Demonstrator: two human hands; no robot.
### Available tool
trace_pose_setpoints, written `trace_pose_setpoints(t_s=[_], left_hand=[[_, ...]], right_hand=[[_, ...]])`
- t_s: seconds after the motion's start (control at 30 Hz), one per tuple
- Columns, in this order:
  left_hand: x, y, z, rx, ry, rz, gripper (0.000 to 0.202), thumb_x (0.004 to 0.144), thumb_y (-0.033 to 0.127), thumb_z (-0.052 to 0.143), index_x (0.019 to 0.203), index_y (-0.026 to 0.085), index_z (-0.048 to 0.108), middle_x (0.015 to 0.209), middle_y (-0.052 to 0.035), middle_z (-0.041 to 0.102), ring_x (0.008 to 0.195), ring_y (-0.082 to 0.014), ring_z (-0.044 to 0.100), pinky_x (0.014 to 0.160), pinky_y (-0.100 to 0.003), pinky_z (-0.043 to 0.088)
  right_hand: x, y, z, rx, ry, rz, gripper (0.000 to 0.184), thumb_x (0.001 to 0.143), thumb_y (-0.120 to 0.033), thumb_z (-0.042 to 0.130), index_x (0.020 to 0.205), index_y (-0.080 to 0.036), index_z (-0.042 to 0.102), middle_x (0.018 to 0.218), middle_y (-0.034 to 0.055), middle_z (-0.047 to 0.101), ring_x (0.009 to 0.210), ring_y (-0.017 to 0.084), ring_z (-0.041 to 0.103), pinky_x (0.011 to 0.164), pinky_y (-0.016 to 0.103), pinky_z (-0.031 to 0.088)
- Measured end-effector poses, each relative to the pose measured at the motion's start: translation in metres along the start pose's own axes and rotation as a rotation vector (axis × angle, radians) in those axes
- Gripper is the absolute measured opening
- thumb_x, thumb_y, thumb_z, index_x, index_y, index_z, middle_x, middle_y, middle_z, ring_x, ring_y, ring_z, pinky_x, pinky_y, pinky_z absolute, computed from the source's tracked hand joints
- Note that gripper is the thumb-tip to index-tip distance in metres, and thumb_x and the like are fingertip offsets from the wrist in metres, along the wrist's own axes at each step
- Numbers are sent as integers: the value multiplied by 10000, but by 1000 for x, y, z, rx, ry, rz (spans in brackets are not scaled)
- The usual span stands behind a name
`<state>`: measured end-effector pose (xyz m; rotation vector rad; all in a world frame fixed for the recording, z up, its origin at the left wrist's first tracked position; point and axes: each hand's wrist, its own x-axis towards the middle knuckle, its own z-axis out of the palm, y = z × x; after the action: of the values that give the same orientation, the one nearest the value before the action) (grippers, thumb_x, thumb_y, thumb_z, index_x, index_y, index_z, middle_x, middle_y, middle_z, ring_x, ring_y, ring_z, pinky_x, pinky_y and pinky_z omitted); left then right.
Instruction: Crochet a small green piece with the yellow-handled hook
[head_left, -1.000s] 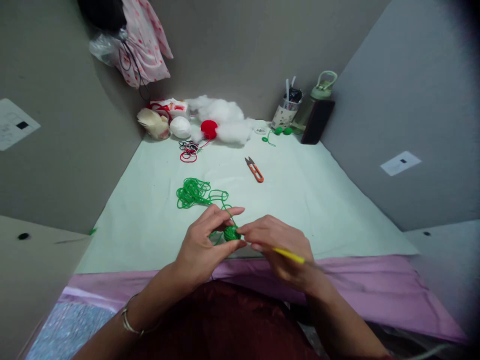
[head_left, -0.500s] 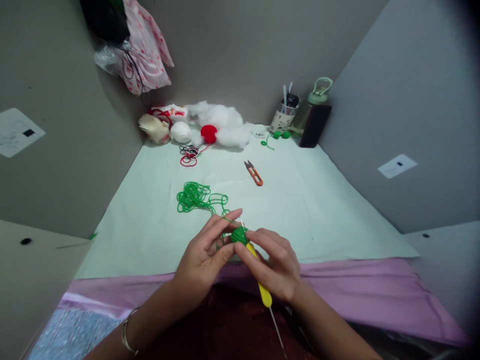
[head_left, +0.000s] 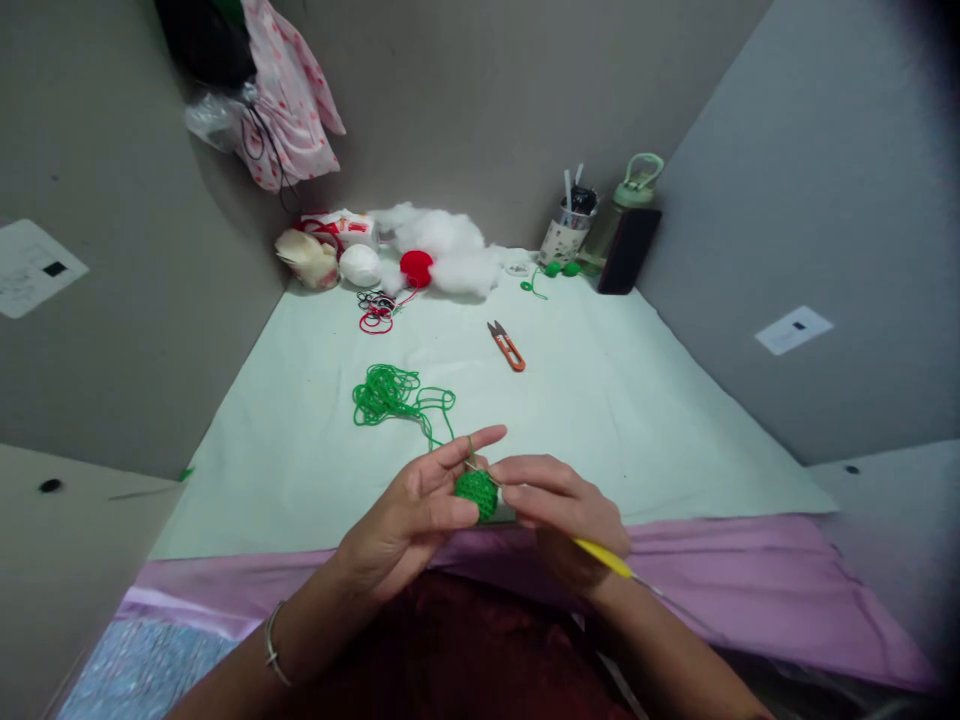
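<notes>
A small round green crochet piece (head_left: 477, 495) is pinched in my left hand (head_left: 416, 510), with the thumb on its near side. The left index finger stretches out with green yarn passing over it. My right hand (head_left: 566, 510) is closed around a crochet hook (head_left: 604, 557) with a yellow handle; its thin metal tip meets the top of the green piece. The hook's back end points down to the right. From the piece, yarn runs to a loose heap of green yarn (head_left: 386, 395) on the table.
Orange thread snips (head_left: 507, 347) lie mid-table. White stuffing (head_left: 439, 235), a red ball (head_left: 416, 268) and a white yarn ball (head_left: 361, 265) sit along the back. At the back right stand a pen cup (head_left: 564, 238), a bottle (head_left: 611, 230) and a dark phone (head_left: 630, 252). Grey panels enclose both sides.
The hook has swung from steep to a flatter slant as my right hand turned and shifted right. The green piece has moved slightly down and shows more of its surface.
</notes>
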<state>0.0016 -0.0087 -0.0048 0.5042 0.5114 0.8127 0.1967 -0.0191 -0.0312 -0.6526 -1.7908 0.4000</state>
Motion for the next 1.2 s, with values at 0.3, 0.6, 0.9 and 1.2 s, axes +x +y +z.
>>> trace_pose_setpoints(t_s=[0.3, 0.6, 0.9, 1.2], left_hand=[[0, 6, -13, 238, 69, 161, 751, 638, 184, 916, 1357, 297, 733, 976, -14, 559, 902, -154, 542, 822, -259, 465], [1, 8, -13, 226, 6, 128, 557, 766, 299, 799, 1318, 239, 757, 1018, -46, 598, 863, -172, 580, 888, -340, 474], [2, 12, -10, 150, -94, 72, 493, 809, 309, 698, 1274, 168, 780, 901, -55, 622, 682, -161, 599, 741, -340, 480], [3, 7, -10, 377, 55, 238, 519, 793, 189, 804, 1302, 273, 759, 1073, -50, 680, 1021, -197, 656, 958, -330, 519]], right_hand=[[7, -13, -7, 102, 18, 146, 298, 1013, -186, 630, 1248, -315, 761, 1118, 55, 832, 950, 192, 808, 781, 319, 674], [18, -4, -4, 623, 146, 554, 154, 1003, -282, 659, 1011, -245, 808, 904, 47, 813, 716, 165, 776, 672, 312, 668], [23, -4, -6, 646, 137, 588, 132, 958, -311, 719, 944, -222, 816, 828, 51, 804, 664, 168, 765, 642, 309, 656], [21, -5, 9, 626, 202, 578, 184, 957, -385, 722, 922, -220, 796, 819, 54, 797, 595, 141, 697, 546, 265, 575]])
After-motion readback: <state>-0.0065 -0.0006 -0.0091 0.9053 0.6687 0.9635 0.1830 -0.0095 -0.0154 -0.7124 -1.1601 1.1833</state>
